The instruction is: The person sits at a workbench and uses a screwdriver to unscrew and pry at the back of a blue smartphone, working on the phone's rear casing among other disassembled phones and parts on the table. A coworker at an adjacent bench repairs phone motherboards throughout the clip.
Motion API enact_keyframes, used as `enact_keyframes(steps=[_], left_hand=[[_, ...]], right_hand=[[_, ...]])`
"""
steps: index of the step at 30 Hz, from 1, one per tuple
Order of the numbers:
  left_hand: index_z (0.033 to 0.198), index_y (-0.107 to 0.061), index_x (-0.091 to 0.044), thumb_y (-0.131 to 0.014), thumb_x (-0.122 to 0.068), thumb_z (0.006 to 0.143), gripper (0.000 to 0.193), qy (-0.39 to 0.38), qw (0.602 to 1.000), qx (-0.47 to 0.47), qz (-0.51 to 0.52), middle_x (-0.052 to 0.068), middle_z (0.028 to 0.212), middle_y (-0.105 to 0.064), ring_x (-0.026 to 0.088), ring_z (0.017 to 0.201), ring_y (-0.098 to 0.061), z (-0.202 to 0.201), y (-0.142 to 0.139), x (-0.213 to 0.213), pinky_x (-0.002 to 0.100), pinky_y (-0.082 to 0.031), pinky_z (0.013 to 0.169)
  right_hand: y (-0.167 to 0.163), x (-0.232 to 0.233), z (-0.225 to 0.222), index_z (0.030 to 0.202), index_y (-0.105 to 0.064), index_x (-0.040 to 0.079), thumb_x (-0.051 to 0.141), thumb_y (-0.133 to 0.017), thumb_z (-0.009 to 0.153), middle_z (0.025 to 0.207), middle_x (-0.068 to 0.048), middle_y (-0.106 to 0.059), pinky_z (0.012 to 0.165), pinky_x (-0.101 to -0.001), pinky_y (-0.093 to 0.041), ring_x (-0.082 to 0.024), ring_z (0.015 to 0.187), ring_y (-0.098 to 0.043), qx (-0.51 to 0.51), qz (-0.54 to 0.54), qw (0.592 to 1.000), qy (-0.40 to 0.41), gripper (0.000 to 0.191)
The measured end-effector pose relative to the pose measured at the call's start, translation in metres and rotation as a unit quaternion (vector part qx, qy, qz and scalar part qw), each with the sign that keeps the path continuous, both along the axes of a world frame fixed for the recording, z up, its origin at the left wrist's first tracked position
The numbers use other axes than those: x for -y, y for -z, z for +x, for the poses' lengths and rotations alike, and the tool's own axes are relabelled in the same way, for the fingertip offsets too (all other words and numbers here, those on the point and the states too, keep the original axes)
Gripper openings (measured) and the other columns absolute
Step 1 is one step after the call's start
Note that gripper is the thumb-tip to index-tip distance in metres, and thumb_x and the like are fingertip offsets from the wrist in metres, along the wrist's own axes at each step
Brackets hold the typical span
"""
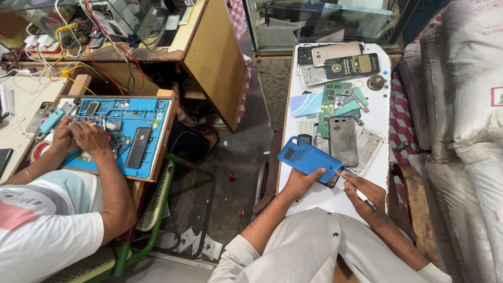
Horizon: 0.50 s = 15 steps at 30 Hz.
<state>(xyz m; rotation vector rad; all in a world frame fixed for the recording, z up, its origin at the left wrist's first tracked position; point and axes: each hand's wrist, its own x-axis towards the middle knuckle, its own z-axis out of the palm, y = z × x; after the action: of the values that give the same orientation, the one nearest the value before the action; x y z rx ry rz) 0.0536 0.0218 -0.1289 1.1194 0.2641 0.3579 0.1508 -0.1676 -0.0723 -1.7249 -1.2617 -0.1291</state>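
The left hand (299, 182) gripped a blue phone back cover (308, 156) above the white table (335, 199), the right hand (367, 195) was closed around a small screwdriver (356, 191) touching a dark phone (333, 181) under the cover, so the opening seemed only partly done.

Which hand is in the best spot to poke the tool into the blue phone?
The right hand: it already holds the small screwdriver, tip beside the blue phone. The left hand is busy gripping that phone.
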Motion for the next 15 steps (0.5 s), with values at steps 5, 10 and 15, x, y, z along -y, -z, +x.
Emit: enact_keyframes(steps=[5, 10, 15], left_hand=[[0.118, -0.066, 0.003, -0.071, -0.012, 0.098, 0.025, -0.01, 1.0, -0.012, 0.025, 0.01, 0.11, -0.074, 0.017, 0.1, -0.071, -0.0007, 0.0017, 0.0005, 0.032, -0.058, 0.088], [0.118, -0.066, 0.002, -0.072, -0.013, 0.097, 0.026, -0.016, 1.0, -0.019, 0.017, 0.01, 0.111, -0.074, 0.016, 0.1, -0.07, -0.0004, 0.0021, 0.0002, 0.032, -0.058, 0.088], [0.118, -0.066, 0.002, -0.072, -0.013, 0.098, 0.025, -0.013, 0.999, -0.032, 0.027, 0.01, 0.111, -0.074, 0.016, 0.1, -0.071, -0.0005, 0.0015, -0.0003, 0.032, -0.058, 0.088]], right_hand=[[0.0019, 0.0, 0.0006, 0.113, -0.07, -0.005, 0.004, -0.068, 0.092, 0.101, -0.017, -0.077, 0.066, -0.0298, -0.06, -0.019, 0.075, -0.075, -0.02, -0.012, 1.0, 0.003, 0.023], [0.0024, -0.0002, 0.0003, 0.113, -0.07, -0.005, 0.005, -0.068, 0.093, 0.102, -0.017, -0.076, 0.068, -0.0296, -0.06, -0.019, 0.077, -0.076, -0.004, -0.008, 1.0, -0.001, 0.022], [0.0024, 0.0, 0.001, 0.113, -0.07, -0.004, 0.005, -0.068, 0.094, 0.104, -0.017, -0.076, 0.067, -0.0293, -0.061, -0.019, 0.077, -0.076, -0.006, -0.012, 1.0, 0.001, 0.022]])
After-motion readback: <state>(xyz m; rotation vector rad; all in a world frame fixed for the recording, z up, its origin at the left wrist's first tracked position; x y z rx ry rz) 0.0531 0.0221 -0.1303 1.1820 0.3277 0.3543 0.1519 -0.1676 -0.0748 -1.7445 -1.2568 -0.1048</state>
